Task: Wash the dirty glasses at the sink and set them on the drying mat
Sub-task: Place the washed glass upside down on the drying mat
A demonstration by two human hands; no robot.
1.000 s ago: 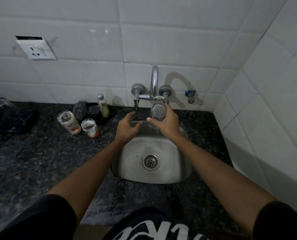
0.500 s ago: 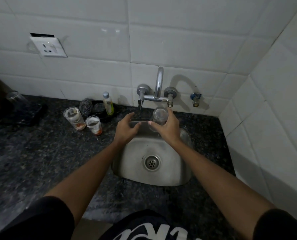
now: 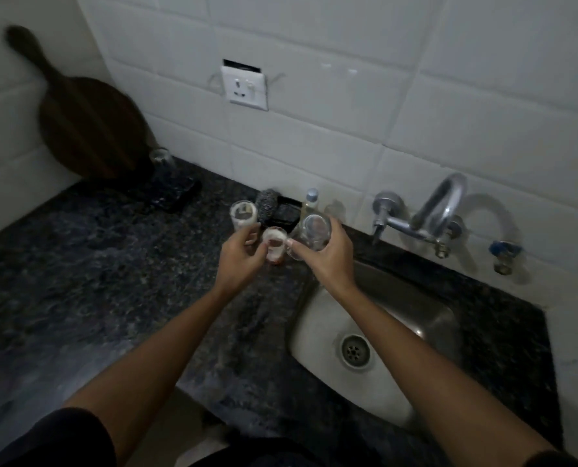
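While your right hand [image 3: 328, 254] carries the clear glass [image 3: 315, 230] just above the counter's [image 3: 78, 264] edge left of the sink [image 3: 382, 318], treat it as light, rigid, breakable and probably wet-slick; hold it round the wall, not the rim. Your fingers are curled round its side. Your left hand [image 3: 238, 256], half-curled, touches the small dirty glass [image 3: 274, 246]; firm grip: cannot tell. The taller dirty glass [image 3: 244, 215] stands just behind; the drying mat [image 3: 176, 193] lies well left
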